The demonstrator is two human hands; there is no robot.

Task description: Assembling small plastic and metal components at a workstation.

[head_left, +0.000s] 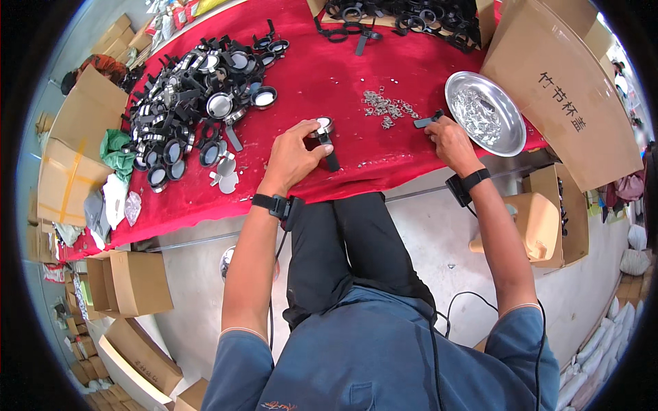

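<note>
Red tablecloth (384,82), silver bowl (510,140), black-and-silver parts pile (192,96)

I see the scene under bright, even light with no single strong source that I can place. Shadows are soft and short: a faint one sits under the hands on the red desk (384,164). The steel bowl (485,113) throws back sharp white glare, as do the shiny round lids in the pile (199,103). Focus is crisp at centre. The fisheye bends straight edges near the rim, which ends in a black border, and detail there smears.
</note>
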